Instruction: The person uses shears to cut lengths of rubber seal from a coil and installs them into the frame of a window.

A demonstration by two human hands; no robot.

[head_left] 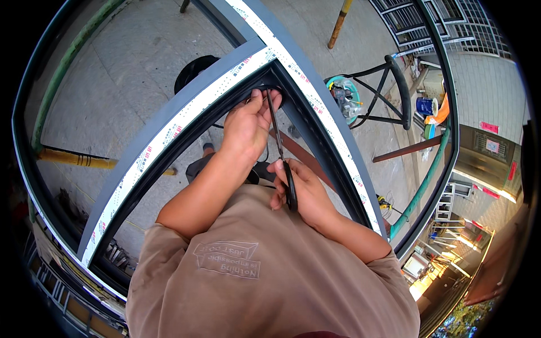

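Note:
My right hand (310,194) is closed round the black handles of a pair of scissors (290,186). Their long blades point away from me, up to the inner corner of a grey metal window frame (163,132) covered in white printed film. At that corner my left hand (245,127) pinches a thin black sealing strip (271,87) beside the scissor tips. Whether the blades are closed on the strip is too small to tell. Dark channels run along the inside of the frame on both sides of my arms.
The frame rests on green and yellow pipe supports (73,158). Beyond its right side stand a teal basin (344,98) of tools and a black tubular stand (394,90). A blue bucket (426,106) and more metal frames (417,22) are farther right.

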